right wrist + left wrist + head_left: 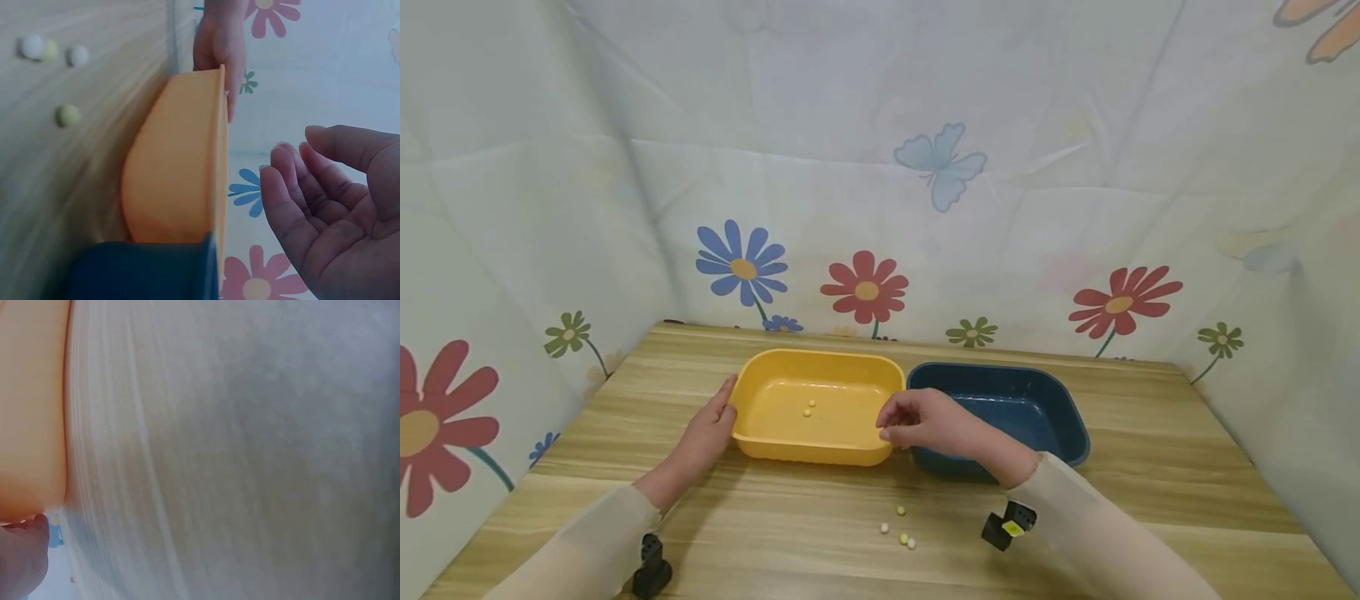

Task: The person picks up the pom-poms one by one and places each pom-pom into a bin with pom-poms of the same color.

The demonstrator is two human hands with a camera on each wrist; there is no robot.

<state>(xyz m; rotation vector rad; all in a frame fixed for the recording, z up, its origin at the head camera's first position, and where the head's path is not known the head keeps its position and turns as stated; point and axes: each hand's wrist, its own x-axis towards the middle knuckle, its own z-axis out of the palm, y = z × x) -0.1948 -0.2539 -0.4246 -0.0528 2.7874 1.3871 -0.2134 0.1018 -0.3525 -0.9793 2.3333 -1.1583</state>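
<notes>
My left hand (706, 429) rests against the left end of a yellow plastic basin (816, 452), fingers along its outer wall. In the left wrist view, a fingertip (37, 544) touches the basin's wall (31, 412). Two small pale yellow balls (809, 408) lie on the basin's floor. Above the basin's right rim hovers my right hand (932, 422), partly over a dark blue basin (1037, 425). The right wrist view shows that hand (331, 206) with loosely bent fingers, thumb apart from them, and nothing seen between.
Several small white and yellow balls (904, 539) lie on the wooden table (790, 533) in front of the basins. Both basins stand side by side near the back edge. A flower-printed cloth (850, 192) hangs behind and at the sides.
</notes>
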